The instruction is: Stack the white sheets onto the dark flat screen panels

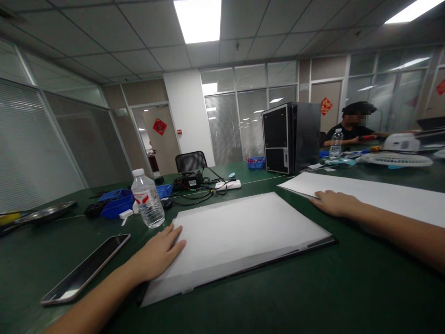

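My left hand (158,253) lies over the left edge of a flat white sheet (232,236), fingers spread and the palm down. Under that sheet a thin black board or panel (328,242) shows along the front and right edges. My right hand (333,203) rests flat on the near left edge of a second large white sheet (382,188), its fingers stretched out. This second sheet reaches to the right edge of the view, partly behind my right forearm. Neither hand is closed around anything.
A phone (86,269) and a water bottle (148,199) are left of my left hand. Behind stand blue trays (118,204), a power strip (227,184), cables (194,199) and a computer tower (292,137). A person (352,125) sits at the far right beside a white fan (396,158).
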Tool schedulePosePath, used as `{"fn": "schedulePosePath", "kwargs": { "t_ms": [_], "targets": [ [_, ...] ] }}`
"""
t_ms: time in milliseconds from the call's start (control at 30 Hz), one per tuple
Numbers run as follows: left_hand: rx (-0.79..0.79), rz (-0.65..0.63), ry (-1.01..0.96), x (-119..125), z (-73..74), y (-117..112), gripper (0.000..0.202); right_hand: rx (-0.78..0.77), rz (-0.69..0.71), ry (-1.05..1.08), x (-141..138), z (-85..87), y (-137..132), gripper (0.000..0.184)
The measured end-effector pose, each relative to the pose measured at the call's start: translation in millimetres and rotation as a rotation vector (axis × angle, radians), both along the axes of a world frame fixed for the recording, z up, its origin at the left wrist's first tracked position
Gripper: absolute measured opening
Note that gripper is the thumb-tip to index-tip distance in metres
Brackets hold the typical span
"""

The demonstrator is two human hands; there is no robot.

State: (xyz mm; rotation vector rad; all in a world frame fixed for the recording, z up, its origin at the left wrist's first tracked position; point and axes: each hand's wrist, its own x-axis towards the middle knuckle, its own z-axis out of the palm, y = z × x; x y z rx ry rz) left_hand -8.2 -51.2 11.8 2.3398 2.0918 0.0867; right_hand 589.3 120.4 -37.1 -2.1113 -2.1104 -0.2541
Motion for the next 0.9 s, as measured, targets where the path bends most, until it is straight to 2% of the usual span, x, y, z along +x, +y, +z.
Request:
{"fn": "schedulePosePath", "kwargs": {
  "t_ms": [200,533,733,900],
  "targets": [
    [0.070,-0.002,-0.018,-0.8,-4.0,3.7,0.075,-0.012,0.028,-0.056,-8.3,2.7,-4.1,0.055],
    [0.077,0.018,-0.029,-3.1,-10.3,8.2,0.076,0.013,0.075,-0.155,-22.5,19.4,-18.8,0.038],
    [0.110,0.000,-0.029,-2.7,-9.7,7.3,0.073,0.030,0.040,-0.198,-25.0,31.2,-24.0,0.030],
    [0.126,0.000,-0.016,0.1,-7.2,6.4,0.071,0.047,0.047,-0.201,-27.6,32.7,-26.4,0.030]
  ]
}}
